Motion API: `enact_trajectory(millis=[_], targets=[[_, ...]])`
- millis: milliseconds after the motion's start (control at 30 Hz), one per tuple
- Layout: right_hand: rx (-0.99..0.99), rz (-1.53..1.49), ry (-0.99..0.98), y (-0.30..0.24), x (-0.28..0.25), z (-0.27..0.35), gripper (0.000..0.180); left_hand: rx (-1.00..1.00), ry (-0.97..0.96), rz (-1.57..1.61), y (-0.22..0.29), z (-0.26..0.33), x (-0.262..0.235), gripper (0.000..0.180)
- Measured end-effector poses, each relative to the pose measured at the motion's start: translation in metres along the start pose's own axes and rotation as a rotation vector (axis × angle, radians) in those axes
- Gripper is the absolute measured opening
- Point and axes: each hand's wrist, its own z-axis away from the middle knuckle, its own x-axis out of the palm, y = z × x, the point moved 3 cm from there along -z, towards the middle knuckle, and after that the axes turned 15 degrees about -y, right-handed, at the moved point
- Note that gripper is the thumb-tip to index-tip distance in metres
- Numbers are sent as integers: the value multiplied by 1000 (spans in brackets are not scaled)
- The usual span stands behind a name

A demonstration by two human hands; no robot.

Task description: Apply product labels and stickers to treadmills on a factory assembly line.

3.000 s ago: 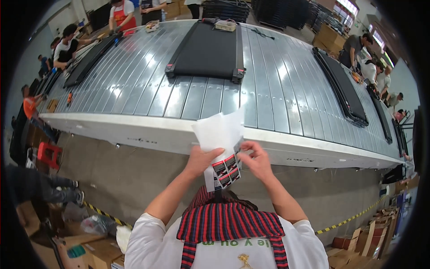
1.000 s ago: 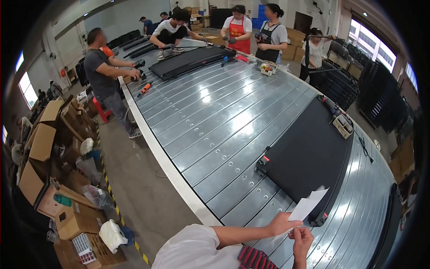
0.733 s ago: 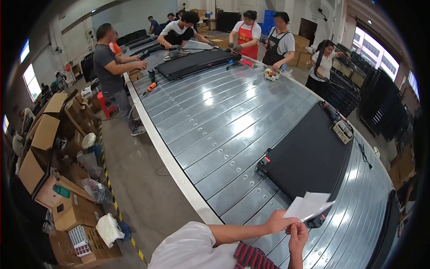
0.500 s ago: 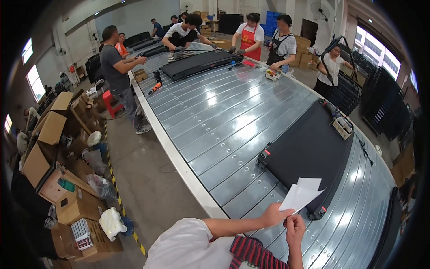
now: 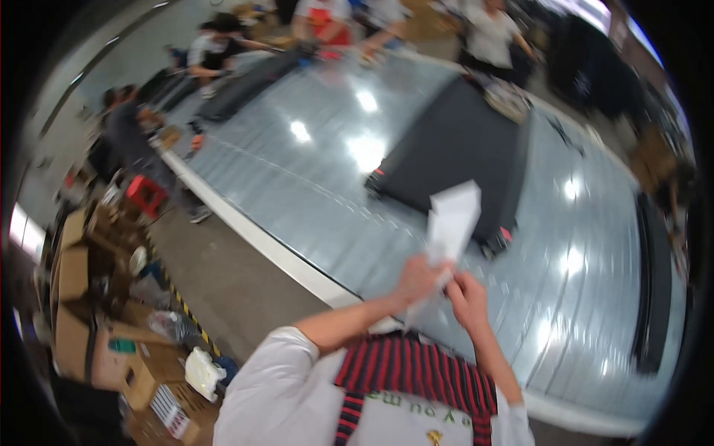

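Both hands pinch the lower end of a white sheet of paper: the left hand grips it from the left, the right hand just beside it. The paper stands up in front of the chest, above the edge of a long grey metal table. A black panel lies on the table behind it.

Long grey metal table bears black panels.
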Motion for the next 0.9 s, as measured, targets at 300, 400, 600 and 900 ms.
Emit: enact_trajectory(millis=[300, 400, 600, 900], targets=[[44, -139, 45, 15, -57, 29, 17, 52, -249, 536, 36, -12, 57, 25], [36, -168, 23, 28, -69, 40, 16, 35, -271, 598, 38, -11, 75, 25], [-95, -50, -27, 27, -82, 43, 14, 65, -180, 499, 52, 0, 91, 29], [23, -552, -59, 32, -88, 34, 10, -47, -42, 370, 34, -7, 43, 31]])
